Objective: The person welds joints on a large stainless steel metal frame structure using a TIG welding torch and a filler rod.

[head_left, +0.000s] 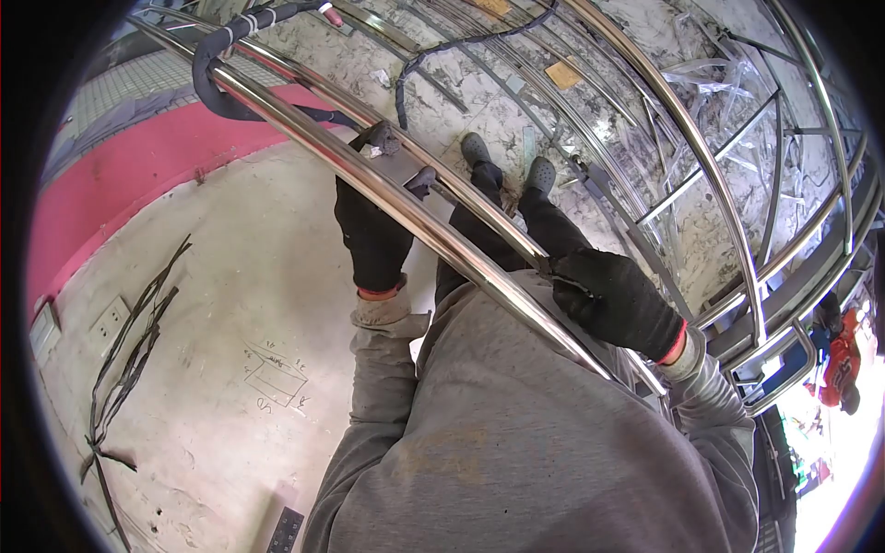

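Two shiny steel rails [406,210] run side by side diagonally across my front. My left hand [373,230], in a black glove, reaches under the nearer rail. Its fingers and thumb close round a flat metal piece [395,167] between the rails. A dark wrapped cable [210,81] loops over the rails and ends close to this hand. My right hand [619,302], also black-gloved, is closed round the farther rail, lower down. Its palm side is hidden.
Curved steel railing frames [714,175] stand at the right. Long metal bars [590,124] and plastic wrap [728,78] lie on the marbled floor beyond my shoes [540,175]. A pale wall with a pink band [120,207] and hanging black wires [124,378] is at left. A person in red [841,364] is far right.
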`<state>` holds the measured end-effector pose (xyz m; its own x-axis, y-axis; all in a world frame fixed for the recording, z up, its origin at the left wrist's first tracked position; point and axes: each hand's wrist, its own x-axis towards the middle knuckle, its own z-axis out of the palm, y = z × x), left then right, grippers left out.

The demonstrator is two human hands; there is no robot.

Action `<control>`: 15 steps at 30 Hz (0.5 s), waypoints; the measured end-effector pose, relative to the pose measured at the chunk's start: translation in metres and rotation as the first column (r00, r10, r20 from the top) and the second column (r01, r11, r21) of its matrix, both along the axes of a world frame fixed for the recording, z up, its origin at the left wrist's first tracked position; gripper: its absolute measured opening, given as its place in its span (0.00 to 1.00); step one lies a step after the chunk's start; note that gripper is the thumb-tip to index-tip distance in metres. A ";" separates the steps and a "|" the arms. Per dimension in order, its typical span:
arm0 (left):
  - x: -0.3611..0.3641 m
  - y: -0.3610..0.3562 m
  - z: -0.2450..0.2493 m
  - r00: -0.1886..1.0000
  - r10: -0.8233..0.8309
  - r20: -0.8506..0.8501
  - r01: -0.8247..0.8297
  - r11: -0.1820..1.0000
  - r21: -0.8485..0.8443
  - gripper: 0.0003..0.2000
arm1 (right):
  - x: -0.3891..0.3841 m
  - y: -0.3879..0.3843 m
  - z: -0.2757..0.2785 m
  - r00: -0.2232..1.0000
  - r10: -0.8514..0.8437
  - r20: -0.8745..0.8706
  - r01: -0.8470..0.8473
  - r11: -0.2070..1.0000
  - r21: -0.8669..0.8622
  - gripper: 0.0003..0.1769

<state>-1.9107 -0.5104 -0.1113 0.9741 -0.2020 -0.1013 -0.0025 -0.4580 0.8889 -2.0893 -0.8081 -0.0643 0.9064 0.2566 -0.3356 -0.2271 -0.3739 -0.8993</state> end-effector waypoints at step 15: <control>0.211 -0.024 0.193 0.816 -0.430 0.387 0.007 0.676 0.737 0.14 | 0.085 -0.001 0.003 0.982 -0.187 -0.007 0.182 0.948 0.260 0.16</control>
